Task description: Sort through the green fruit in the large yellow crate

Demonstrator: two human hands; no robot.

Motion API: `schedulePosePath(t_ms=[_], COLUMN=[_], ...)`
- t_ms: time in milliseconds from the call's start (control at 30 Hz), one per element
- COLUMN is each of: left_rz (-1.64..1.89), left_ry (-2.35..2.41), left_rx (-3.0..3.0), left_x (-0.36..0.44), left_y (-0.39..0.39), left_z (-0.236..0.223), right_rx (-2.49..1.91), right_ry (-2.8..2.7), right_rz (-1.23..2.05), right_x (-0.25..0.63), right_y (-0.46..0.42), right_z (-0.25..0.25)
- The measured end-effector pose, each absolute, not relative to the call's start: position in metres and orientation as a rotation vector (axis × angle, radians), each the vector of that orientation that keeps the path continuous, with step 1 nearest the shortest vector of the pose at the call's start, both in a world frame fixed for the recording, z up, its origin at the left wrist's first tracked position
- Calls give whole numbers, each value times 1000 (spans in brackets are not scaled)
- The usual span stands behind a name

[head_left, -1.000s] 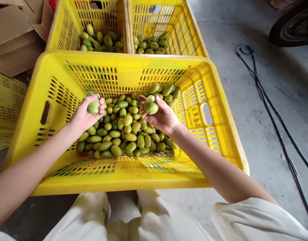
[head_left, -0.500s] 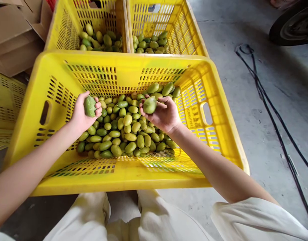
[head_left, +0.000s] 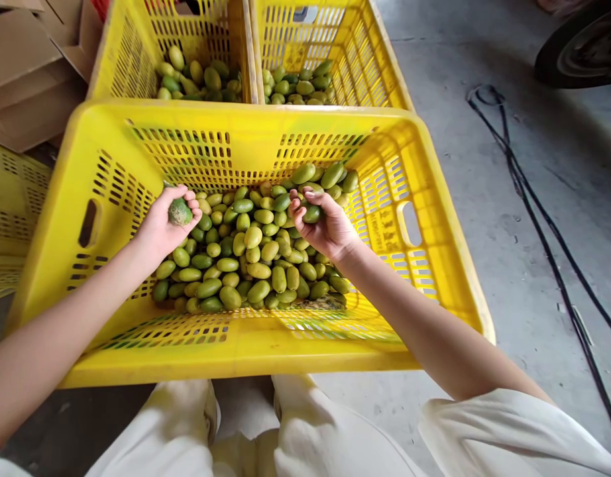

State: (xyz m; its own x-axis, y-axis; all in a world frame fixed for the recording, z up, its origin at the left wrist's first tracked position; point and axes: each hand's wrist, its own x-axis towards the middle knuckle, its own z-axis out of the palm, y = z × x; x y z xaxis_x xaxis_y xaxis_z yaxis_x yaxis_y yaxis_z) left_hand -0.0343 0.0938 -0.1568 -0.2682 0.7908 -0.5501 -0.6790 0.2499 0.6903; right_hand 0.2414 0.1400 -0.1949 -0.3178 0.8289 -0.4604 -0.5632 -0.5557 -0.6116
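Observation:
My left hand (head_left: 167,215) is closed round a green oval fruit (head_left: 180,212), whose rough brownish end shows below the fingers. My right hand (head_left: 324,222) has its fingers curled round another green fruit (head_left: 313,212), partly hidden in the palm. Both hands are raised inside a large yellow plastic crate (head_left: 246,361), above a heap of small oval green and yellow-green fruits (head_left: 253,255). Close behind my right hand, several larger green fruits (head_left: 332,175) lie at the crate's far right. The exact kind of fruit is unclear.
Behind stands a divided yellow crate (head_left: 330,30) with more green fruits on both sides. Cardboard (head_left: 24,73) is piled at the left, above another yellow crate (head_left: 14,205). A black cable (head_left: 521,179) lies on the concrete floor at the right, near a wheel (head_left: 584,50).
The fruit in my left hand has been turned, showing its rough end. My right fingers have curled up round their fruit, which has rolled deeper into the palm.

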Motion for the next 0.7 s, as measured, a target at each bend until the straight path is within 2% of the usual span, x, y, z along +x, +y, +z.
schedulePosePath(t_ms=[233,433,700], left_rz=[1318,1414,1508], left_ry=[1217,1135,1187], left_rx=[144,192,283], left_x=[-35,-34,-50], left_y=[96,93,101], left_z=[-156,-154,-151], right_rx=[-960,-928,-1038], right_ry=[-499,-511,-446], right_rz=[2027,2089,2016], right_x=[243,239,245], right_y=[140,138,144], right_z=[-201,-196,-191])
